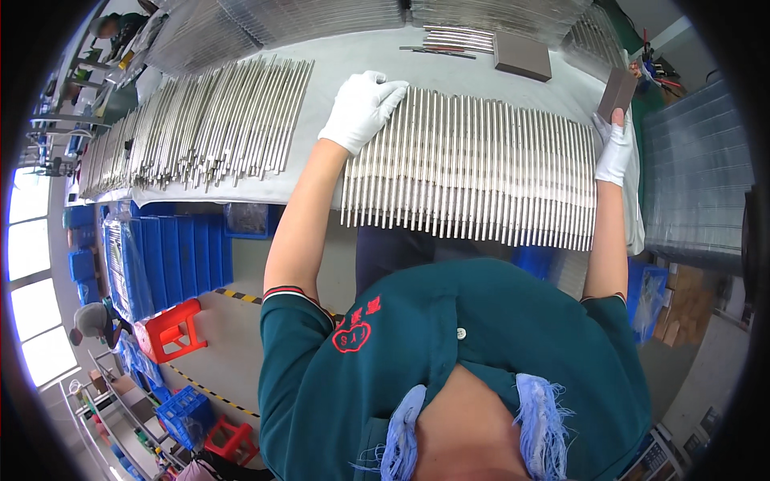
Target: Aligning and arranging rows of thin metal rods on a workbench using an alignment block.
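Left hand [362, 108] in a white glove is laid flat, fingers spread, on the row of metal rods [473, 164]. A brown block [617, 93] is gripped by the right hand [613, 152] at the row's end. Overhanging rods at the table [353, 48] edge could be nudged off.

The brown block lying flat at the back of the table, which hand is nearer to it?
Right. The right hand, holding another brown block, is just right of the flat brown block; the left hand rests on the metal rods, farther left.

rod rows [473, 164] crowd table, bare strip [361, 52] beyond
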The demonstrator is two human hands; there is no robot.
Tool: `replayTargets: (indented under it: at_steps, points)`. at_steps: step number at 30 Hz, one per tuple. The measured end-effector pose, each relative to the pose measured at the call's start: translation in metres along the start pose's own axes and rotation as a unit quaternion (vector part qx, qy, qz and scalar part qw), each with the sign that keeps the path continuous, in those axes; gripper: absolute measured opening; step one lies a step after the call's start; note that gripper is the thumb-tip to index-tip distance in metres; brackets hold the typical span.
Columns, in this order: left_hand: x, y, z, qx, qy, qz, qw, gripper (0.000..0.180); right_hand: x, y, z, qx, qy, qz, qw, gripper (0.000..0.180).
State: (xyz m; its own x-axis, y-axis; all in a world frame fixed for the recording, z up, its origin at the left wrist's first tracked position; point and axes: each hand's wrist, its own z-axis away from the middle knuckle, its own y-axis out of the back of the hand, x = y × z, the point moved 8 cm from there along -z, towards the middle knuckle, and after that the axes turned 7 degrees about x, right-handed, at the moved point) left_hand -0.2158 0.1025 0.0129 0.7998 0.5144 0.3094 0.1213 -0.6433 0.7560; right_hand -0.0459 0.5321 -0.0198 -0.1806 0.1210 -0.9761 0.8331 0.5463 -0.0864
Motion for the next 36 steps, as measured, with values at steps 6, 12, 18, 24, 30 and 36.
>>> replayTargets:
  at_steps: [6,12,18,24,30,36]
  points:
    - [0.001,-0.006,-0.001,-0.032,-0.024,-0.006,0.999,0.032,-0.001,-0.006,0.006,-0.007,-0.002,-0.001,1.0,0.061]
    - [0.026,-0.022,-0.016,-0.079,-0.014,0.02,0.997,0.029,-0.006,-0.005,0.005,-0.01,0.002,0.006,1.0,0.064]
    - [0.032,-0.024,-0.018,-0.071,-0.022,0.006,0.997,0.026,-0.007,-0.007,0.006,-0.003,0.003,0.0,1.0,0.065]
    - [0.034,-0.01,-0.011,-0.109,-0.028,0.028,0.993,0.032,-0.008,-0.01,0.009,-0.008,0.001,0.007,1.0,0.064]
    - [-0.015,0.034,0.067,0.079,0.41,0.455,0.787,0.066,-0.049,-0.03,0.03,-0.078,0.208,0.15,0.963,0.063]
    - [-0.011,0.032,0.084,0.077,0.378,0.529,0.756,0.077,-0.096,-0.133,0.127,-0.341,0.378,0.316,0.801,0.061]
